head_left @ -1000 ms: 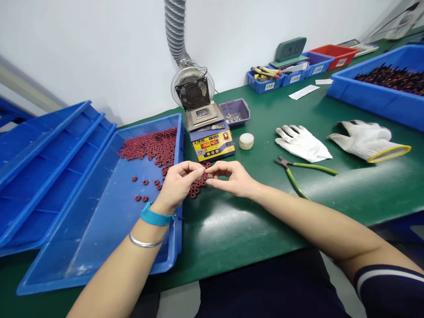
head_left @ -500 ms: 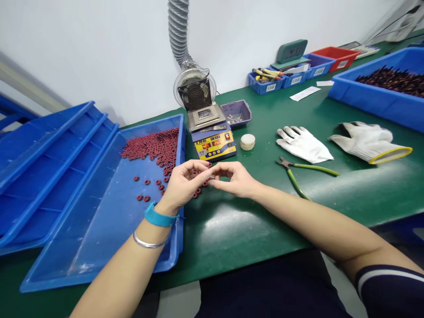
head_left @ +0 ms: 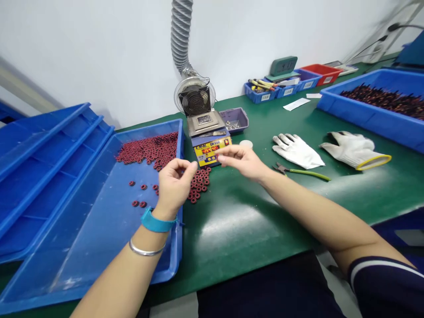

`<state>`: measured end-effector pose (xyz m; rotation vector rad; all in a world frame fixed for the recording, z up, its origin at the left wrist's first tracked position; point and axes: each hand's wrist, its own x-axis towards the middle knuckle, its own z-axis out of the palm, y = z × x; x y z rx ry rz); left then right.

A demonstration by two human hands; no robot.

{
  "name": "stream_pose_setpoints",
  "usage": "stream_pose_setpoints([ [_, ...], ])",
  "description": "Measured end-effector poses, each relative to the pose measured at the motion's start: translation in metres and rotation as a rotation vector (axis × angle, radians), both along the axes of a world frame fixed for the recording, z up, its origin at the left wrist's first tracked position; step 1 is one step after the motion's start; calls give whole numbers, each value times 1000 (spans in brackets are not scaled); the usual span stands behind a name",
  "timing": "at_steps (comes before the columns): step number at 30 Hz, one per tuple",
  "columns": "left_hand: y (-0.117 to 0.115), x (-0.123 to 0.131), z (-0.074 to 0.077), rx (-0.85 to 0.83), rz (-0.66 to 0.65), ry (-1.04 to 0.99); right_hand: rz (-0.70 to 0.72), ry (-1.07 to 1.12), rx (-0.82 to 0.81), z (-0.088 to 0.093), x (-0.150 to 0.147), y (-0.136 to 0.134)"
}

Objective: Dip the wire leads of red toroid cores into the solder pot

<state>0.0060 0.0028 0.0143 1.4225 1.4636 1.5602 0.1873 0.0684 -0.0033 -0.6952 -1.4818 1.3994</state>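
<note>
My left hand (head_left: 175,182) hovers over the right edge of a long blue tray (head_left: 99,247), thumb pressed to curled fingers; whatever it pinches is hidden. My right hand (head_left: 244,160) is raised in front of the yellow-faced solder pot (head_left: 212,148), fingertips pinched together and slightly blurred, with nothing nameable showing in them. Between the hands, a small heap of dark red ring coils (head_left: 199,182) lies on the green table. A larger pile of the same red rings (head_left: 149,148) fills the tray's far end, with a few loose ones nearer me.
A fume fan (head_left: 196,98) on a ribbed hose stands behind the solder pot, beside a purple dish (head_left: 236,119). Two white gloves (head_left: 296,150) and green-handled cutters (head_left: 303,173) lie to the right. A blue bin of dark coils (head_left: 371,112) sits far right; empty blue trays (head_left: 39,159) are stacked at left.
My hands, which met pinching something small over the ring heap, have drawn apart: the right rose toward the solder pot, the left pulled back left. The view shifted slightly.
</note>
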Motion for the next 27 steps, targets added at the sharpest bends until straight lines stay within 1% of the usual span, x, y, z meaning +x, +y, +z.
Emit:
stream_pose_setpoints([
  [1, -1, 2, -1, -45, -47, 85, -27, -21, 23, 9, 2, 13],
  [3, -5, 6, -3, -147, -194, 214, -79, -74, 55, 31, 3, 42],
  [6, -11, 9, -4, -242, -486, 356, -207, -372, 139, 67, -6, 89],
  [8, -14, 9, -3, -242, -653, 449, -300, -578, 185, 86, -19, 116],
  [9, -16, 9, -2, -230, -715, 481, -354, -678, 227, 93, -26, 128],
  [11, -19, 9, 0, -203, -788, 498, -449, -863, 334, 101, -42, 148],
  [13, -20, 8, 3, -202, -817, 474, -500, -1014, 425, 102, -55, 164],
  [15, -22, 7, 5, -212, -819, 458, -507, -1101, 468, 99, -67, 176],
  [20, -23, 8, 8, -182, -793, 407, -534, -1188, 451, 87, -84, 194],
  [24, -23, 10, 6, -111, -757, 355, -541, -1224, 440, 82, -91, 200],
  [27, -23, 10, 3, -69, -757, 375, -528, -1251, 443, 80, -93, 203],
])
